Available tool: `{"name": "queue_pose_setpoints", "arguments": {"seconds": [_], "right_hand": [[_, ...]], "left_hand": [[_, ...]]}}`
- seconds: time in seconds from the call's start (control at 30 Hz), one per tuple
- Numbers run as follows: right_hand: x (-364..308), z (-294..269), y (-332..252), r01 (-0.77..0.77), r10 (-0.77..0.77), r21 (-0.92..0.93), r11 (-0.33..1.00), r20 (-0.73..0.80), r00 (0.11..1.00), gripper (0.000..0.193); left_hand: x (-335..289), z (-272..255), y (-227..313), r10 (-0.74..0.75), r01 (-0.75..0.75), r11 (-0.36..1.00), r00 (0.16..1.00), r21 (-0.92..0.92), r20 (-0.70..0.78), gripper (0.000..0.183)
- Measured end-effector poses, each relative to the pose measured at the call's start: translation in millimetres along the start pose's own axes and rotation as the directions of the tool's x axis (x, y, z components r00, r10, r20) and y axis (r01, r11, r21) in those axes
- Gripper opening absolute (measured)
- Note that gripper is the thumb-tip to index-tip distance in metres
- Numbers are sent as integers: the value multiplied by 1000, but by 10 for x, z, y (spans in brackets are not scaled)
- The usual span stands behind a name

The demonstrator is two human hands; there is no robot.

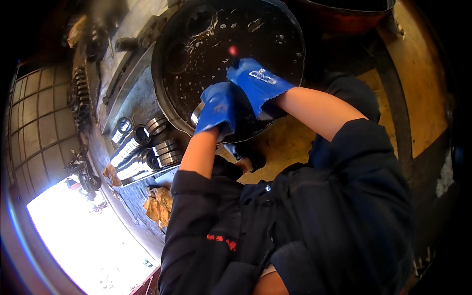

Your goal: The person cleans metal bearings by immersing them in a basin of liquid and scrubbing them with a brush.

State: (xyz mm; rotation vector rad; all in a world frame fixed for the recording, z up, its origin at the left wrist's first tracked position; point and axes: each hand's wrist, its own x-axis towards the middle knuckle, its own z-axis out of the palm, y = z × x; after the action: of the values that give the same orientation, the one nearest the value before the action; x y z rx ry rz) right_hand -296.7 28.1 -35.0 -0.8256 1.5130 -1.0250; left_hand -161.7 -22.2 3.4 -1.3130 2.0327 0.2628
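Both my hands wear blue rubber gloves and are over a round black basin (162,93) of dark liquid with bubbles on it. My left hand (216,105) is curled downward at the basin's near left side. A shiny metal ring (196,113) shows at the outer edge of that glove, and the hand appears closed on it. My right hand (258,83) is bent down close beside the left one, over the liquid. Its fingertips are hidden, so what they touch cannot be seen.
Left of the basin, stacked shiny metal rings (132,147) lie in rows on a tray on the workbench (130,206). Crumpled brown paper (158,205) lies nearer me. A dark reddish vessel (349,17) stands at far right. Metal bars (128,73) lie along the bench.
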Motion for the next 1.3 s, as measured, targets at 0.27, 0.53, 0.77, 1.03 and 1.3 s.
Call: {"name": "queue_pose_setpoints", "arguments": {"seconds": [0.27,0.53,0.77,1.03,1.3], "right_hand": [[-422,-4,-573,-24,-131,432,902,325,937,39],[-746,-104,-642,-98,-5,243,965,393,920,30],[-294,-173,-70,195,-200,50,980,159,967,32],[74,-488,-321,63,-67,-43,997,-99,993,33],[63,-582,-697,215,-259,-154,964,-382,887,41]], "left_hand": [[-795,607,-1187,-61,-106,924,908,-368,-415,88],[-753,696,-1317,24,-188,929,890,-320,-455,82],[-589,490,-1112,57,-249,845,922,-473,-383,71],[-658,270,-782,-488,345,708,870,-617,-73,80],[-911,266,-732,-155,-4,319,986,-948,-56,71]]}}
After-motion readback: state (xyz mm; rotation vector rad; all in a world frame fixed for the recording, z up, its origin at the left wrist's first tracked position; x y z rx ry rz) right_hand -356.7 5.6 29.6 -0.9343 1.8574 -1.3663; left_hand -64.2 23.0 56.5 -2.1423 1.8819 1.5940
